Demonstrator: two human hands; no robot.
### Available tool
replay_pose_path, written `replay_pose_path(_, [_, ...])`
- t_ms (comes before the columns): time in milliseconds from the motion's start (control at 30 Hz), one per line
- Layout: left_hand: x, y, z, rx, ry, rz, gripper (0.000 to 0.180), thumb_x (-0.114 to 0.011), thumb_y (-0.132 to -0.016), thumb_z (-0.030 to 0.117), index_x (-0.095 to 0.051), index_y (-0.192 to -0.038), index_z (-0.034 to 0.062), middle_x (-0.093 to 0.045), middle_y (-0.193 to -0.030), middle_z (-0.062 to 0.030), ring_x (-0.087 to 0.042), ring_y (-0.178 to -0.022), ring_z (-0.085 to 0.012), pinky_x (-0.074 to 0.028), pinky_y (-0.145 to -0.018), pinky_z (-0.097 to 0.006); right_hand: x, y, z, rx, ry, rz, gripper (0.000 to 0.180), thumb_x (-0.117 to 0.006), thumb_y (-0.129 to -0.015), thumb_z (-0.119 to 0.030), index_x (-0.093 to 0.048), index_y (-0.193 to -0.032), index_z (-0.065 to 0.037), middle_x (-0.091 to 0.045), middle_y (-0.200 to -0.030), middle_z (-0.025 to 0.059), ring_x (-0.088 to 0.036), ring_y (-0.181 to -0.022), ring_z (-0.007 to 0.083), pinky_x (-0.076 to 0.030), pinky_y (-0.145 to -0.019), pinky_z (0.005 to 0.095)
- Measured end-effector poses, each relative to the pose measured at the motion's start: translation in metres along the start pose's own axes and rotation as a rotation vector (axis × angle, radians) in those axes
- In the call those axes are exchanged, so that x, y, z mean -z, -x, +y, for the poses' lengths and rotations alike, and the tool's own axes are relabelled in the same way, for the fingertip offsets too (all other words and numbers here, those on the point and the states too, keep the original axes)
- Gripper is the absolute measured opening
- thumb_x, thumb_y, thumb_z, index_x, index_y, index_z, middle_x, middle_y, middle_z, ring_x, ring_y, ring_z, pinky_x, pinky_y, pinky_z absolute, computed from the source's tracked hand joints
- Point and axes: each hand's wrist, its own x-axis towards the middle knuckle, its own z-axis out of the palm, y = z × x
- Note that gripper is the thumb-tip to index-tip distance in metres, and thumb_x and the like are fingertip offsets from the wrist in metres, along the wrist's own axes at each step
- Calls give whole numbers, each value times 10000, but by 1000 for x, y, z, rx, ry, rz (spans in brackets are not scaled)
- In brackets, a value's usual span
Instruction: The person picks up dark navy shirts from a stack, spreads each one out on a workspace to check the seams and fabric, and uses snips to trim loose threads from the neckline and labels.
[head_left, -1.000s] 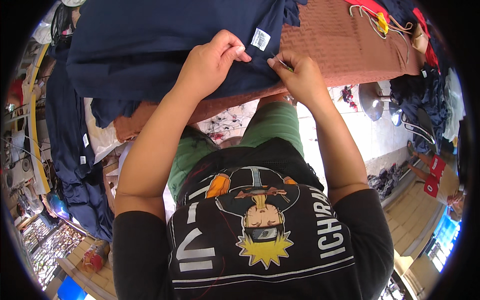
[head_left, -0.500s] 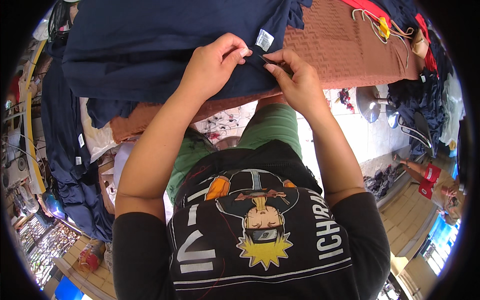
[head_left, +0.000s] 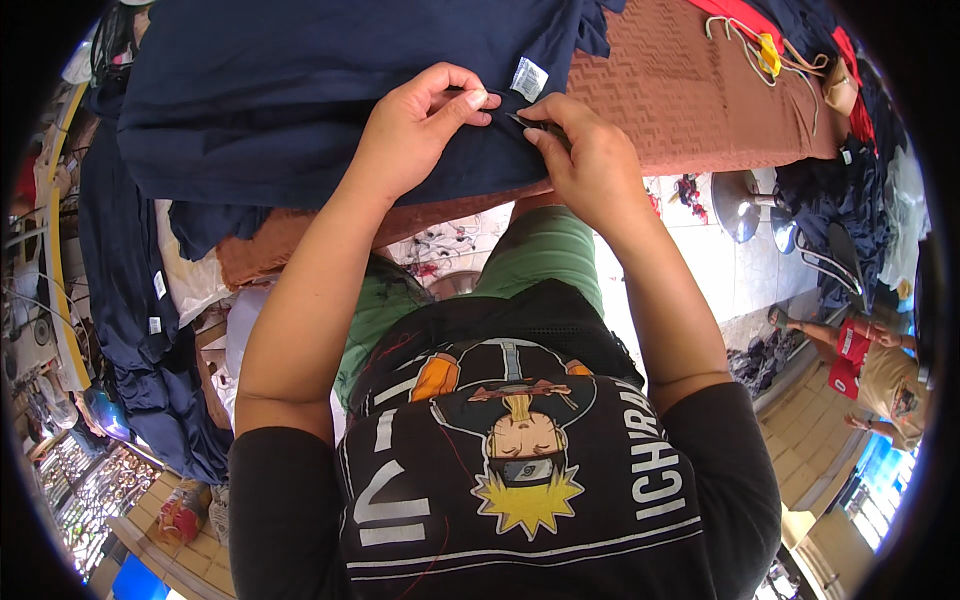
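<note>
A navy blue garment (head_left: 280,110) is spread over the brown-covered table, with a white label (head_left: 529,79) near its right side. My left hand (head_left: 425,120) is over the cloth, thumb and fingertips pinched together; whatever lies between them is too small to make out. Just to its right, below the label, my right hand (head_left: 590,150) grips a small dark pointed tool that looks like thread snips (head_left: 522,121). Its tip points left, toward the left fingertips. Most of the tool is hidden by the right fingers.
Brown textured cloth (head_left: 700,110) covers the table. Cords with a yellow piece (head_left: 768,57) lie at its far right. More navy garments (head_left: 150,370) hang at the left. Thread scraps (head_left: 440,245) litter the floor. Another person (head_left: 885,375) is at the right beside a bench.
The snips and right hand have shifted slightly left, and the right hand has turned a little. My left fingers have spread somewhat. The garment's left part has slid slightly left.
</note>
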Motion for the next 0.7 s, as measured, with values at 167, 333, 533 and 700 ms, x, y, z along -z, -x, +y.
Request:
replay_pose_path(167, [3, 5, 0, -47, -62, -10, 170, -579, -955, 177, -615, -1001, 17, -673, -1094, -99, -639, -913, -156, -457, -831, -265, -5, -4, -8, 18, 39, 6, 145, -622, -852, -150, -622, -984, -89, -660, -949, 119, -641, -841, 345, -504, -709, 439])
replay_pose_path(333, [46, 42, 69, -52, -220, -494, 217, -622, -884, 183, -678, -853, -25, -684, -1019, -144, -653, -885, -213, -492, -831, -313, 3, -3, -3, -15, 18, 42, 172, -628, -845, -154, -637, -1004, -90, -669, -928, 134, -641, -844, 347, -504, -722, 435])
replay_pose_path(533, [68, 82, 139, 154, -420, -469, 227, -602, -851, 160, -695, -844, -46, -696, -865, -141, -653, -789, -185, -499, -755, -291, 24, -2, -3, -66, -80, 109, 188, -662, -830, -102, -641, -1015, -78, -676, -811, 143, -652, -706, 290, -496, -656, 378])
replay_pose_path(700, [43, 62, 103, 21, -440, -332, 167, -623, -864, 119, -672, -875, -40, -677, -902, -97, -622, -842, -139, -478, -791, -270, 24, 3, -7, -98, -146, 104, 187, -669, -836, -111, -637, -1015, -68, -680, -809, 143, -659, -710, 280, -500, -652, 371])
